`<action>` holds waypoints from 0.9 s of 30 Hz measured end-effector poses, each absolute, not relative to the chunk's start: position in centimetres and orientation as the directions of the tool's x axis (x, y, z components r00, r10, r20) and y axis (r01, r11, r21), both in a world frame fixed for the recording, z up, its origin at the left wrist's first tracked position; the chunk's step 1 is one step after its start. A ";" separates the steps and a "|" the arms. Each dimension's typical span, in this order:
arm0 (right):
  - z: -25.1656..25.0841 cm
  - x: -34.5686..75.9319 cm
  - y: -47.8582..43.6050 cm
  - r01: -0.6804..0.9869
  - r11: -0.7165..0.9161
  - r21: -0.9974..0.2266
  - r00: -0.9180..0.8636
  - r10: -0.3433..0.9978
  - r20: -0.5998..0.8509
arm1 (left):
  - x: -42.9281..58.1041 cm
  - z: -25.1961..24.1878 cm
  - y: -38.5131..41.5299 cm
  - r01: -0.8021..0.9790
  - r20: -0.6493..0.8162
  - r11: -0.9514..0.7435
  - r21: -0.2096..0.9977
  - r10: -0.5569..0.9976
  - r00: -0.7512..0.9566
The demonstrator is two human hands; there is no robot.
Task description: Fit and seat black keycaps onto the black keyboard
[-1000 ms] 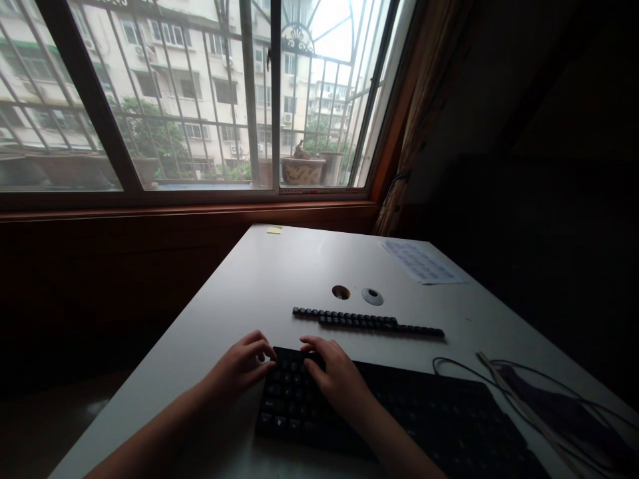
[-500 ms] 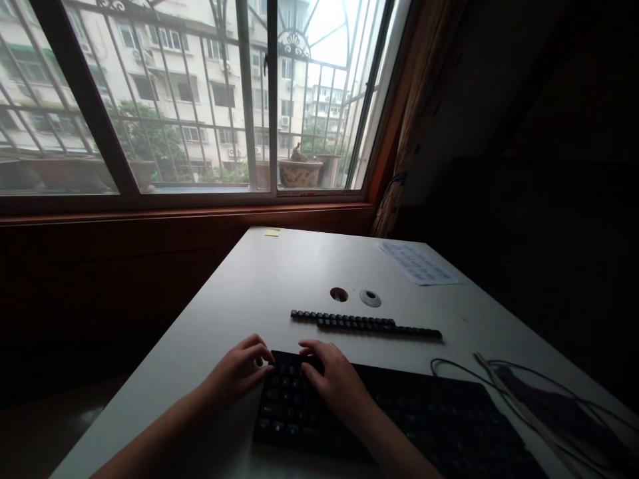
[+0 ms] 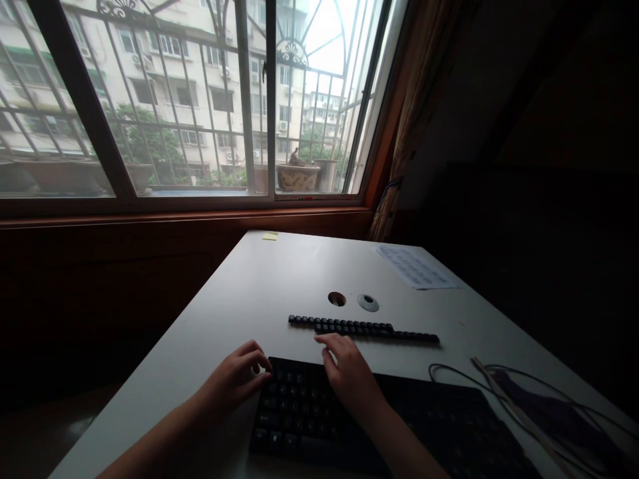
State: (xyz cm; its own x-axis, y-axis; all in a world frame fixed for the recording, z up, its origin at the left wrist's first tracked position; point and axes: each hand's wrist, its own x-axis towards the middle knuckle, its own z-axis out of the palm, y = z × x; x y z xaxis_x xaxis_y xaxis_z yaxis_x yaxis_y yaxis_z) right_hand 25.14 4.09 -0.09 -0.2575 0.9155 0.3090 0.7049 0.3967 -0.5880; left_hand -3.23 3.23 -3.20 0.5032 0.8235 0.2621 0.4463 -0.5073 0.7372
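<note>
A black keyboard (image 3: 299,406) lies on the white desk in front of me. Some keys show on its left part, while the far side and right part are too dark to make out. My left hand (image 3: 242,372) is at its far left corner, fingers curled and thumb bent toward them, gripping the edge. Over the keyboard's far edge, my right hand (image 3: 349,369) reaches forward with index finger and thumb apart. Its fingertips are close to the near row of loose black keycaps (image 3: 354,327), which stand in long lines beyond the keyboard. Whether they touch the keycaps is unclear.
Past the keycaps are a round hole (image 3: 337,299) and a grey grommet cover (image 3: 368,303). A printed sheet (image 3: 417,267) lies at the far right, a yellow sticky note (image 3: 270,236) at the far left. Cable (image 3: 459,369) and dark purple cloth (image 3: 534,399) lie to the right.
My right hand has moved forward and right, from above the keyboard's upper left keys to the keycap rows. My left hand stays at the corner. The view has shifted slightly.
</note>
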 end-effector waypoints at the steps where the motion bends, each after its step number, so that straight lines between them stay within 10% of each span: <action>1: -0.2 25.4 4.4 0.723 0.400 -0.563 -0.252 0.911 0.325 | -3.2 -3.2 3.2 0.448 0.262 -0.508 0.736 0.824 0.503; 27: -2.5 25.5 5.1 0.798 0.380 -0.467 -0.260 0.917 0.302 | -3.1 -3.2 3.1 0.442 0.258 -0.495 0.748 0.831 0.494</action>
